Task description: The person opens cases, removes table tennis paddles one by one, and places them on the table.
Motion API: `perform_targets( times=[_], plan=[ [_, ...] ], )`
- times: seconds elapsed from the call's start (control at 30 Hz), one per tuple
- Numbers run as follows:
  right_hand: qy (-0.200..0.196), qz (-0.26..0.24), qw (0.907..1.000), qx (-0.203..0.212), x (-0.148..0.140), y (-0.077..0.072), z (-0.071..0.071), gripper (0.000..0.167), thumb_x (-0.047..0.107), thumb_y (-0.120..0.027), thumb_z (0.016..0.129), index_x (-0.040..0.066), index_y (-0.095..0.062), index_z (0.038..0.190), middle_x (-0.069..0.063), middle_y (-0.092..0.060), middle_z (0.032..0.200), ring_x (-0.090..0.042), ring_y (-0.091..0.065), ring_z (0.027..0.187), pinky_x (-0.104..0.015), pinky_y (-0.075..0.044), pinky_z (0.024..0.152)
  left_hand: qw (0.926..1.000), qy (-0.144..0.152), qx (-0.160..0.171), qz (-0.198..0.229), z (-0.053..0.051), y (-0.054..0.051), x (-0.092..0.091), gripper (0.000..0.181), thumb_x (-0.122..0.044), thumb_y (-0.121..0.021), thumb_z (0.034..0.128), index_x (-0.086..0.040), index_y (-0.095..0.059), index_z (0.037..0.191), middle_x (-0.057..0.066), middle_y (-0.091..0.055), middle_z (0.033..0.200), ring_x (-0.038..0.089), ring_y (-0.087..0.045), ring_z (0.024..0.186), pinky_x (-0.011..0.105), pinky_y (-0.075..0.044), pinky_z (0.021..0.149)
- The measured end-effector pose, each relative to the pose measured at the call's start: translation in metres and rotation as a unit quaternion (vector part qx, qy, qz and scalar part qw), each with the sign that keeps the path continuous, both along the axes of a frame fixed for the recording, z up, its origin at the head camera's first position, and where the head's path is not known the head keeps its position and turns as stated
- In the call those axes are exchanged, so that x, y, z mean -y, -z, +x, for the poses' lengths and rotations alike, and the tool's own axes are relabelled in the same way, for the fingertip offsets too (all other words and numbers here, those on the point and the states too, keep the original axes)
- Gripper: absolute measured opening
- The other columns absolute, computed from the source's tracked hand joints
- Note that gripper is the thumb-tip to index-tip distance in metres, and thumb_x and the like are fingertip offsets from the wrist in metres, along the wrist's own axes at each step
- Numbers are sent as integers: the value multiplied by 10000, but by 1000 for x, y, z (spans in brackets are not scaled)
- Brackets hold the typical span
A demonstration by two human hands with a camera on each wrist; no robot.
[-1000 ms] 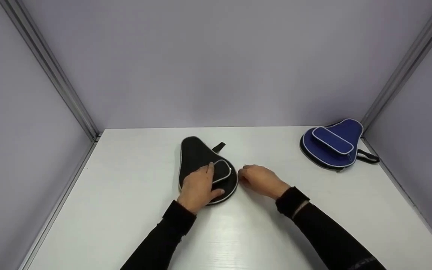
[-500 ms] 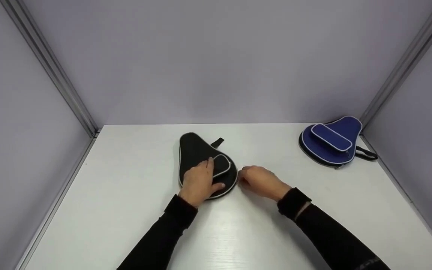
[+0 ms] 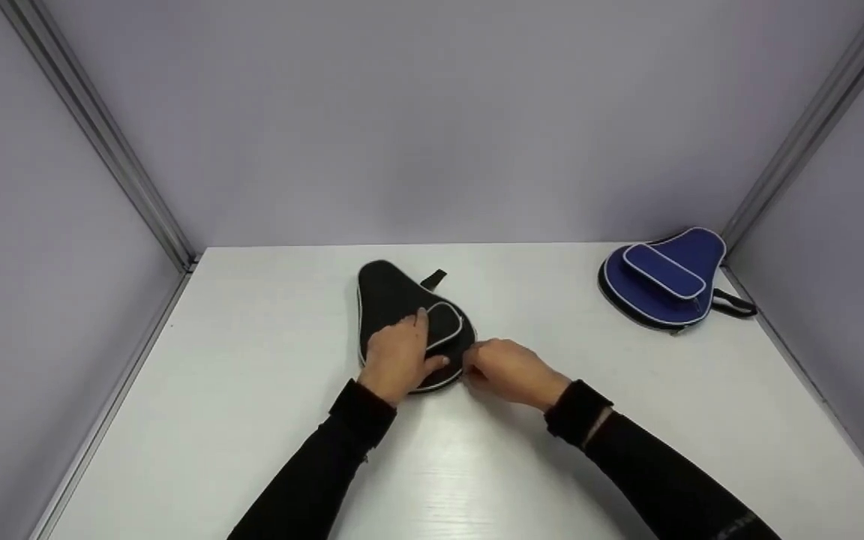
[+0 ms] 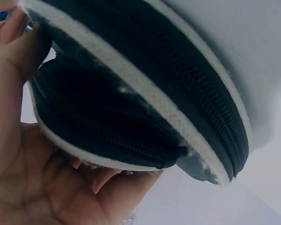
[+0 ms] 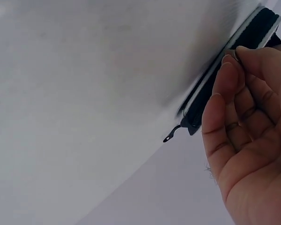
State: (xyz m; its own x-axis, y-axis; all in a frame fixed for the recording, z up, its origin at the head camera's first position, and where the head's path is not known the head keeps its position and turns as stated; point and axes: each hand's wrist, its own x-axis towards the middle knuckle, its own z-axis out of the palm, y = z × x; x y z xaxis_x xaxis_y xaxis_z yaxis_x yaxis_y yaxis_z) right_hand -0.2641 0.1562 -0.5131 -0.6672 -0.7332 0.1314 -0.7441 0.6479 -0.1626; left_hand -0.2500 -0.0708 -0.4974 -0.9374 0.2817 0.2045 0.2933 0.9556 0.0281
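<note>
A black table tennis paddle case (image 3: 391, 289) with white piping lies on the white table, its round end toward me. My left hand (image 3: 398, 356) rests on it, fingers over the front pocket (image 3: 443, 322) and thumb apart on the case. In the left wrist view the pocket's zipper (image 4: 126, 145) shows between thumb and fingers. At the case's right rim, my right hand (image 3: 511, 367) pinches what looks like a small metallic zipper pull (image 5: 236, 55) between thumb and forefinger. A dark tab with a hole (image 5: 168, 137) sticks out from the case's end in the right wrist view.
A blue paddle case (image 3: 661, 277) with a black wrist strap (image 3: 734, 304) lies at the back right corner of the table (image 3: 252, 420). The black case's strap (image 3: 433, 280) points to the back right. Grey panels (image 3: 432, 120) enclose the table at the back and sides.
My right hand has moved slightly left and nearer along the black case's rim, still pinching. The left hand stays on the case. The head view has tilted a little.
</note>
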Motion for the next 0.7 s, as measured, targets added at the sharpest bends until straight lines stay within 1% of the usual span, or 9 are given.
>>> perform_targets(
  times=[0.13, 0.23, 0.3, 0.53, 0.7],
  plan=[
    [67, -45, 10000, 15, -4, -1, -4, 91, -15, -834, 1002, 59, -835, 949, -70, -840, 930, -248, -814, 869, -413, -696, 786, 9998, 170, 29, 88, -1, -4, 5, 896, -593, -872, 1040, 30, -640, 1642, 171, -844, 1419, 376, -877, 1056, 480, -748, 823],
    [152, -101, 9998, 26, -9, -2, -9, 99, -21, -835, 995, 59, -824, 939, -73, -833, 920, -248, -802, 858, -425, -695, 789, 9995, 315, -12, 101, -1, -6, 6, 867, -574, -870, 1047, 32, -654, 1627, 161, -857, 1380, 357, -879, 1044, 479, -745, 806],
    [219, -109, 9997, 57, -12, -3, -11, 93, -23, -832, 996, 59, -828, 952, -78, -836, 934, -253, -808, 876, -436, -699, 807, 9991, 414, -70, 88, 0, -7, 6, 851, -563, -872, 1047, 34, -664, 1616, 159, -862, 1364, 340, -880, 1040, 470, -743, 794],
    [384, -30, 9992, 87, -21, -3, -21, 52, -9, -818, 1027, 30, -852, 1022, -105, -853, 989, -292, -840, 944, -456, -714, 850, 9981, 617, 7, 65, 3, -9, 3, 839, -553, -845, 1074, 37, -645, 1635, 179, -846, 1429, 341, -882, 1080, 477, -748, 802],
    [550, -43, 9985, 62, -30, -3, -28, 65, -18, -817, 1028, 30, -860, 1039, -107, -862, 1003, -297, -851, 959, -454, -721, 857, 9967, 799, -107, -35, 6, -9, 0, 780, -522, -837, 1090, 47, -677, 1599, 181, -868, 1368, 326, -887, 1060, 459, -751, 810]
  ],
)
